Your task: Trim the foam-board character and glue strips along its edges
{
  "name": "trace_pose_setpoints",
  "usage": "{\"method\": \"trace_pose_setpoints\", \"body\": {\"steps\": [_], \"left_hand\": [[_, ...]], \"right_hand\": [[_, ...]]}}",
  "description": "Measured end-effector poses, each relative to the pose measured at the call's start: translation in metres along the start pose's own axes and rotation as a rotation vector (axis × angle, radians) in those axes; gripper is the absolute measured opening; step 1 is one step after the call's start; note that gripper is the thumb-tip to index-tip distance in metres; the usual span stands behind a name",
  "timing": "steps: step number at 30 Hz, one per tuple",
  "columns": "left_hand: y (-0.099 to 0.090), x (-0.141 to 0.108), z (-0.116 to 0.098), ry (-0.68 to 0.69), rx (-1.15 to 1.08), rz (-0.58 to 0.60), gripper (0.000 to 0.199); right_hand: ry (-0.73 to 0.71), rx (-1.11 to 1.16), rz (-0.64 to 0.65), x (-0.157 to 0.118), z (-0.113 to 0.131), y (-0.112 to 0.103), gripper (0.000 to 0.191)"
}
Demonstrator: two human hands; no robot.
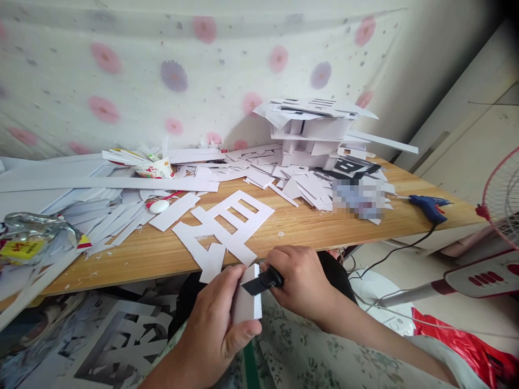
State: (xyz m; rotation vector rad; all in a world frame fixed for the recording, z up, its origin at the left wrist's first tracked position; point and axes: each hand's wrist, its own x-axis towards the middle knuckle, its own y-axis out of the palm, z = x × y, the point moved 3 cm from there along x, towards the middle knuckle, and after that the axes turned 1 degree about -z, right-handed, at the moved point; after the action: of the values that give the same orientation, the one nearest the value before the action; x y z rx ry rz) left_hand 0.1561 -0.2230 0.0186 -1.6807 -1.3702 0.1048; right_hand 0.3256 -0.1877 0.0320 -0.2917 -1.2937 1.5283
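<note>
Just in front of the table edge, above my lap, my left hand (213, 321) grips a small white board block (243, 307), thumb on the near side and fingers behind it. My right hand (302, 278) is closed around the black handle of a utility knife (270, 279). The knife's dark blade lies across the block's upper face, near its right edge. Beyond the hands, a white cut-out character (259, 213) with slots rests on the table, its lower strokes reaching over the front edge.
White board scraps (304, 189) cover the table's back. A layered white stack (312, 127) stands there. At left are a paper cup (156, 169) and a foil packet (38, 224). A blue glue gun (430, 208) lies at right, near a fan (482, 278).
</note>
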Motion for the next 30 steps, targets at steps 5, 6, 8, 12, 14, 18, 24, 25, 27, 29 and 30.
{"method": "trace_pose_setpoints", "body": {"steps": [5, 6, 8, 12, 14, 18, 24, 25, 27, 29, 30], "left_hand": [[-0.001, 0.002, -0.001, 0.01, -0.006, 0.015, 0.059], [-0.002, 0.003, -0.002, 0.008, -0.001, 0.016, 0.058], [-0.004, 0.004, -0.002, 0.003, 0.007, 0.023, 0.058], [-0.003, 0.003, -0.003, 0.009, 0.008, 0.026, 0.06], [-0.003, 0.002, -0.003, 0.013, 0.017, 0.016, 0.062], [-0.002, 0.001, -0.003, 0.032, 0.044, 0.006, 0.062], [-0.001, -0.004, 0.003, 0.046, 0.093, -0.028, 0.064], [0.0, -0.005, 0.004, 0.046, 0.09, -0.026, 0.065], [0.001, -0.005, 0.005, 0.042, 0.085, -0.029, 0.066], [0.002, -0.005, 0.005, 0.038, 0.088, -0.029, 0.067], [0.003, -0.005, 0.005, 0.037, 0.096, -0.035, 0.068]], "right_hand": [[-0.03, 0.003, -0.013, -0.001, 0.004, -0.003, 0.008], [-0.044, -0.003, -0.01, -0.002, 0.005, -0.004, 0.005], [-0.065, -0.01, 0.005, -0.002, 0.008, -0.006, 0.003], [-0.046, -0.024, 0.011, 0.0, 0.005, -0.007, 0.004], [-0.037, -0.037, 0.004, 0.0, 0.002, -0.006, 0.005], [-0.043, -0.033, -0.006, 0.0, 0.0, -0.005, 0.004], [-0.037, -0.011, -0.02, 0.0, -0.005, -0.002, 0.007], [-0.037, -0.017, -0.029, 0.0, -0.006, -0.001, 0.005], [-0.04, -0.032, -0.045, 0.0, -0.007, -0.001, 0.003], [-0.046, -0.048, -0.059, 0.0, -0.008, -0.001, 0.006], [-0.051, -0.056, -0.065, 0.0, -0.008, -0.001, 0.008]]}}
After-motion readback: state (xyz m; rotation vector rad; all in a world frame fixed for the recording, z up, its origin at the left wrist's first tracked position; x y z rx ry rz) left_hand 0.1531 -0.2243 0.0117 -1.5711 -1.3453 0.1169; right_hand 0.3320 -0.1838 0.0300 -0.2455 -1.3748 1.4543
